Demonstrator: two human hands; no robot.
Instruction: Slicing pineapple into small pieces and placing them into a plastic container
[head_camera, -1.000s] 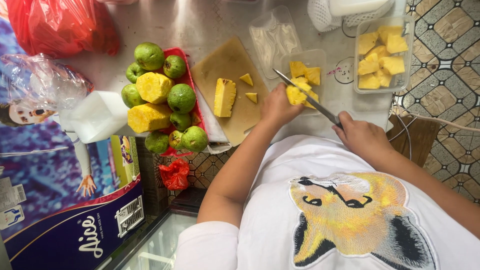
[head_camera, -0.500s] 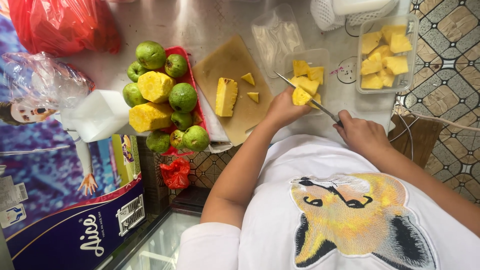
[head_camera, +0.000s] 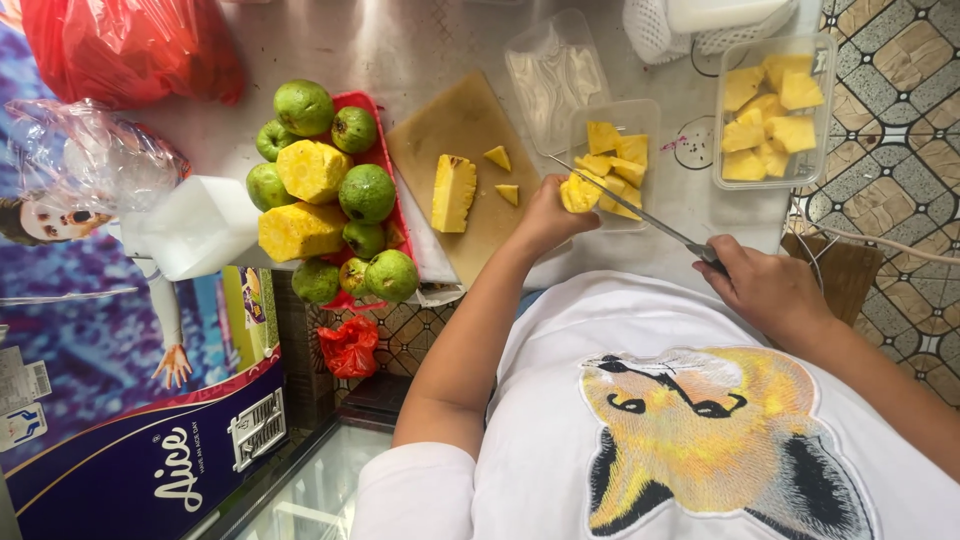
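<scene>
Head view: left hand pinching a yellow pineapple piece over a clear tub beside the cutting board, right hand closed round a knife whose blade touches that piece.

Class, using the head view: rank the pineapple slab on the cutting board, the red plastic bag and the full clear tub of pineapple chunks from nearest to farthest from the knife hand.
From the right hand:
1. Full clear tub, just beyond it.
2. Pineapple slab, mid-board.
3. Red plastic bag, far corner.
</scene>
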